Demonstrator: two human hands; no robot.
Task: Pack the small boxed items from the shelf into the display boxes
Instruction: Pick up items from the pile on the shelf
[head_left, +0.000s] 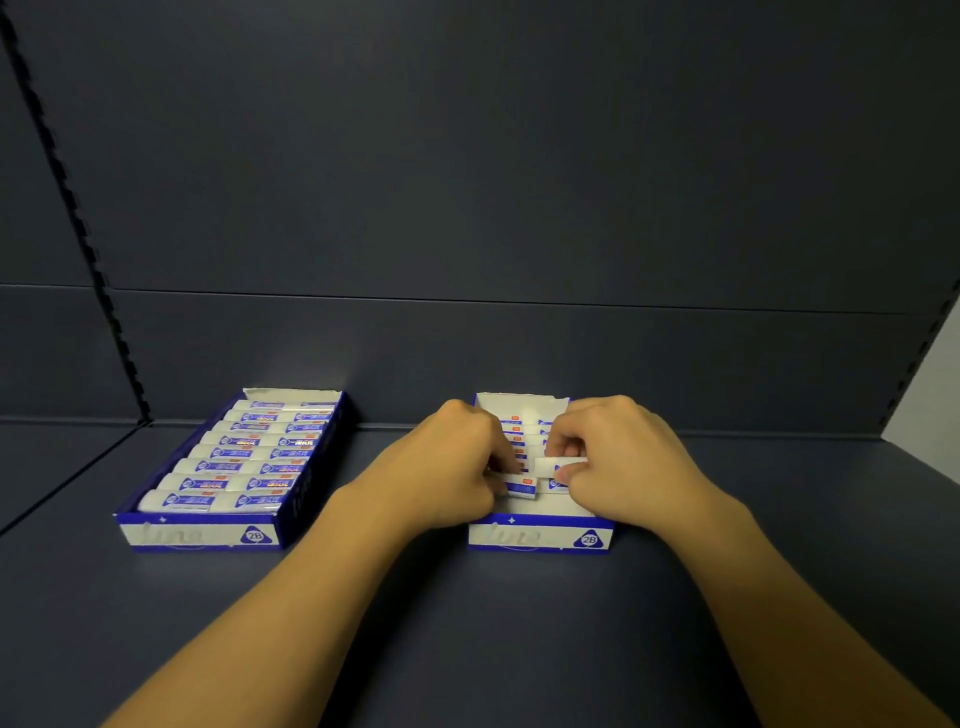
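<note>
Head view: full display box (228, 467) leftward

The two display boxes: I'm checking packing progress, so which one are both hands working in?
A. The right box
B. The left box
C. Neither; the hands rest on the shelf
A: the left hand and right hand each pinch a small boxed item over the right display box, while the left display box sits full and untouched.

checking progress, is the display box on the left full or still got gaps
Full, as far as shows: the left display box holds rows of small boxed items from front wall to back, with no gap visible.
</note>
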